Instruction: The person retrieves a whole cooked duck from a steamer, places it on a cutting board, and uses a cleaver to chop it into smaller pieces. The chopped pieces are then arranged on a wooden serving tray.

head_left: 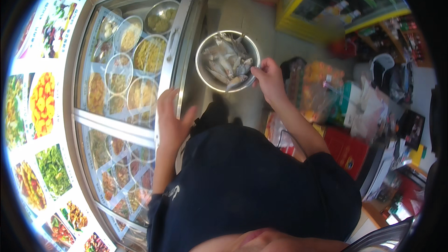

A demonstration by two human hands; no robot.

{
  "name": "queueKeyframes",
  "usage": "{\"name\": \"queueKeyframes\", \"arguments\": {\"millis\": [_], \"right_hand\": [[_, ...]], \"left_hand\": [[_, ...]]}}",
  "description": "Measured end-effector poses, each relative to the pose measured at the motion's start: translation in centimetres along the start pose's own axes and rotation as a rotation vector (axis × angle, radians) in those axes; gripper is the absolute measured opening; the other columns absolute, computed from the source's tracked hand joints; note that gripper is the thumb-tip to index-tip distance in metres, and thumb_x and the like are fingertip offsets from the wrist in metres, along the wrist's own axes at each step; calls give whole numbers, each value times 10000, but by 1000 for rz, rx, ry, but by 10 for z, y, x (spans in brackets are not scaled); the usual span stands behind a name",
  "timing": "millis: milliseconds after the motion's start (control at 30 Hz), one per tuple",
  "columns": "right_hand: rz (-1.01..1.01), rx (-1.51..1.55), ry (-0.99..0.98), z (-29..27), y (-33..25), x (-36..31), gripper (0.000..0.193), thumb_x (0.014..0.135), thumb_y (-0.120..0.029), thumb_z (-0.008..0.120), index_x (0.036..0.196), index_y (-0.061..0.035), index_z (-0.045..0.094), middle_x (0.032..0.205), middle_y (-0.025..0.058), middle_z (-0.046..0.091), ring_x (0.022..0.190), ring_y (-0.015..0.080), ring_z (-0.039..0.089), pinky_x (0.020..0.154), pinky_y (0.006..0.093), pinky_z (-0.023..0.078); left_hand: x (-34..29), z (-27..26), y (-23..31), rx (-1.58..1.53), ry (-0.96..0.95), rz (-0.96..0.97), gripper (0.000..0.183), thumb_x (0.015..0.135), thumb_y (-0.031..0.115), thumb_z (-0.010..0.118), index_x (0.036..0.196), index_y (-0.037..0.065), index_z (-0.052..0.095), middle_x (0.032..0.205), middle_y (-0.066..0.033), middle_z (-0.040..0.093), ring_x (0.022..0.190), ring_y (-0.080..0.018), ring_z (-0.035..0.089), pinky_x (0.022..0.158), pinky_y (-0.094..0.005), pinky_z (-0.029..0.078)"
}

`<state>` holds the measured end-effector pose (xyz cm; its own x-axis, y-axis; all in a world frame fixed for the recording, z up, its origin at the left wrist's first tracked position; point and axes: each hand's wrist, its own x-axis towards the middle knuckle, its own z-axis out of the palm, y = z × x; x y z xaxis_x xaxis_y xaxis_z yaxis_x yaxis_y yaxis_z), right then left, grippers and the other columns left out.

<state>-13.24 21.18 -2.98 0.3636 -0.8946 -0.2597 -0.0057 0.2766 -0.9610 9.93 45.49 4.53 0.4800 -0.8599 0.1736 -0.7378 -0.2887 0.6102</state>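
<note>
Small silvery fish fill a round metal bowl, which I carry in front of me above the floor. My right hand grips the bowl's right rim, the thumb and fingers pinched over its edge. To the left, my left hand holds nothing, with its thumb spread away from the fingers. Its fingertips are at the metal-framed edge of a glass display case; whether they touch the frame I cannot tell. A handle is fixed on the case's frame farther ahead.
Inside the case stand several bowls of food, including yellow shreds. Food picture panels line the far left. On the right are stacked packages, a red box and a cluttered counter. A yellow-framed fridge stands ahead right.
</note>
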Motion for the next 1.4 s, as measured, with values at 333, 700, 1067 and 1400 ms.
{"name": "queueKeyframes", "arguments": {"millis": [333,700,1067,1400], "right_hand": [[72,-153,67,-22,-123,277,161,974,-31,728,987,-76,574,838,64,657,613,153,632,490,299,490],[142,-56,153,-26,-202,694,183,954,-47,746,1001,-51,569,796,82,627,540,174,622,435,331,472],[117,-75,-234,127,-298,1087,154,957,-53,750,990,-26,602,757,87,651,573,189,686,481,332,548],[187,95,103,213,-381,1340,196,992,-93,751,976,-64,558,793,62,640,579,165,651,497,305,533]], "left_hand": [[454,142,67,154,-454,667,1127,723,593,912,1649,138,458,1692,-253,394,1620,-486,287,1291,-642,254],[920,206,87,61,-480,551,924,912,389,840,1682,132,400,1700,-263,357,1532,-518,399,1267,-568,354],[1405,178,35,-230,-147,571,763,972,189,794,1643,83,448,1454,-224,629,1377,-356,627,1066,-441,545],[1805,187,-7,-194,410,477,603,969,207,670,1509,-18,526,1447,-310,601,1359,-474,590,1168,-516,472]]}}
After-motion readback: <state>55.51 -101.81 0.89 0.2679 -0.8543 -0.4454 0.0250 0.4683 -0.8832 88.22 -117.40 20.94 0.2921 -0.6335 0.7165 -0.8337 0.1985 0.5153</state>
